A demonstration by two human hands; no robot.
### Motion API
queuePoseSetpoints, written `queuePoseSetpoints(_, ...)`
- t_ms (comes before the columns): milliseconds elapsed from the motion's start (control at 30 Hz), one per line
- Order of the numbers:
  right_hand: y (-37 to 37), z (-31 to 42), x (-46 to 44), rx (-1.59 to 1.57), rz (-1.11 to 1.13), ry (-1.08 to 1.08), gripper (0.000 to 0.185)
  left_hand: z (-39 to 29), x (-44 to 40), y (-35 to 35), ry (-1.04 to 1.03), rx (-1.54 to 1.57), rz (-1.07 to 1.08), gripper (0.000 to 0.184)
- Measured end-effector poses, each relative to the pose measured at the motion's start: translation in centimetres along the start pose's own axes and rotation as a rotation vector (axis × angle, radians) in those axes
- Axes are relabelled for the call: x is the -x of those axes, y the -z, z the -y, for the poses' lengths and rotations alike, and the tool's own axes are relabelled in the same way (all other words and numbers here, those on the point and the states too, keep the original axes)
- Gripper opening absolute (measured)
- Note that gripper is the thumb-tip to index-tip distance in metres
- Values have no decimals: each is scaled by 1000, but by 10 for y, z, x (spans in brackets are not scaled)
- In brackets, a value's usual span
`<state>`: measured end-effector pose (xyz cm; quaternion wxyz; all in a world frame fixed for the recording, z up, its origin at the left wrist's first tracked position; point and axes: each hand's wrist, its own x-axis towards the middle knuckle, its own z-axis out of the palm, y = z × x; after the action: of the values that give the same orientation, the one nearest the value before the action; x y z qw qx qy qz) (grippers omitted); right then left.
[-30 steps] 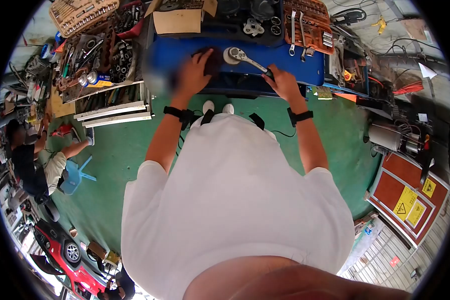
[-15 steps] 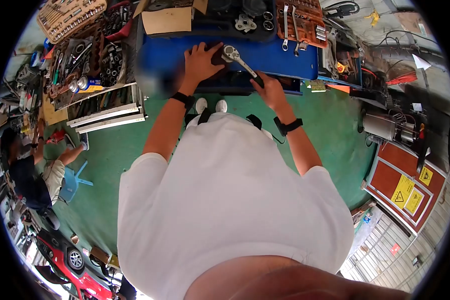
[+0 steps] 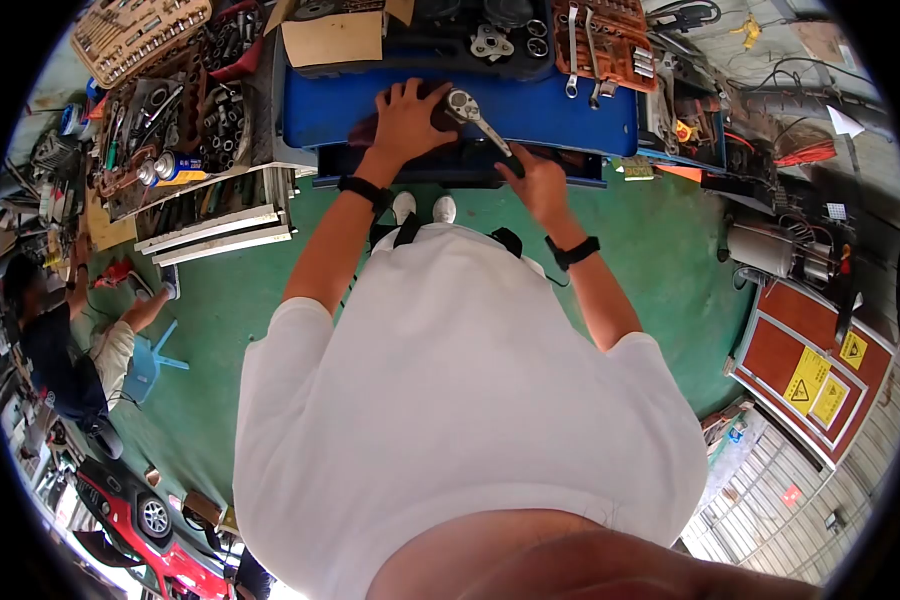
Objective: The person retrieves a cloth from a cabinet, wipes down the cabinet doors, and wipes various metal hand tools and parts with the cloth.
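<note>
Blue bench (image 3: 560, 115), broad, flat-topped; dark drawer (image 3: 582, 172) standing open along its near side. Black case (image 3: 432, 52), on the far part of the top, metal parts inside. Orange tool set (image 3: 625, 48), open, right of the case. Cardboard box (image 3: 333, 42), flap out, at the case's left. Dark bundle (image 3: 363, 131), on the bench's near part, material unclear; left hand (image 3: 407, 122) laid over it, fingers spread; whether it grips cannot be told. Ratchet (image 3: 480, 122), steel, dark handle: round head beside the left hand, at the bundle's right end, handle clasped in the right hand (image 3: 538, 184). Two wrenches (image 3: 573, 62), lying lengthwise across the orange set.
</note>
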<state>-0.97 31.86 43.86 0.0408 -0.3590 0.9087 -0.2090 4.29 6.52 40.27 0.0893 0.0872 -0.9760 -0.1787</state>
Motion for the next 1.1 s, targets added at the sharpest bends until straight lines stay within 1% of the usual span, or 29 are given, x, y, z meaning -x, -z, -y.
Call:
queuePoseSetpoints(67,7,-14,-10,4,-62,179,37,4,1,-5,-21,6,-6,82)
queuePoseSetpoints(100,9,-22,-14,4,-64,179,37,6,-1,-7,-23,9,11,82)
queuePoseSetpoints(167,13,-39,-26,56,-13,311,37,8,-5,-5,-27,14,17,83)
queuePoseSetpoints(200,16,-44,-31,62,-15,313,37,9,-5,-5,-26,25,41,83)
queuePoseSetpoints(233,18,-49,-36,100,39,317,36,8,-5,-5,-24,36,66,83)
queuePoseSetpoints(267,20,-54,-41,137,95,323,35,8,-6,-6,-22,40,61,83)
queuePoseSetpoints(367,26,-64,-60,187,147,369,33,11,-5,-9,-31,37,8,80)
queuePoseSetpoints(433,26,-72,-75,189,148,407,32,11,-5,-6,-17,59,51,80)
queuePoseSetpoints(500,27,-79,-90,194,152,443,31,11,-5,-5,-14,74,47,81)
queuePoseSetpoints(567,29,-82,-105,278,152,513,29,12,-5,-6,-14,89,43,81)
queuePoseSetpoints(633,28,-80,-115,286,184,505,30,13,-5,-6,-12,112,62,82)
queuePoseSetpoints(733,21,-78,-119,271,134,542,31,13,-3,-7,14,140,68,83)
queuePoseSetpoints(800,18,-76,-110,248,155,445,34,13,1,-12,28,169,36,83)
queuePoseSetpoints(833,18,-75,-108,250,156,445,34,14,2,-13,38,189,3,83)
queuePoseSetpoints(900,17,-72,-101,167,90,383,36,18,5,-12,27,239,-3,82)
queuePoseSetpoints(1000,18,-74,-99,165,95,399,38,28,11,-1,-6,304,8,82)
queuePoseSetpoints(1100,12,-77,-94,124,119,354,36,54,22,15,-13,336,43,83)
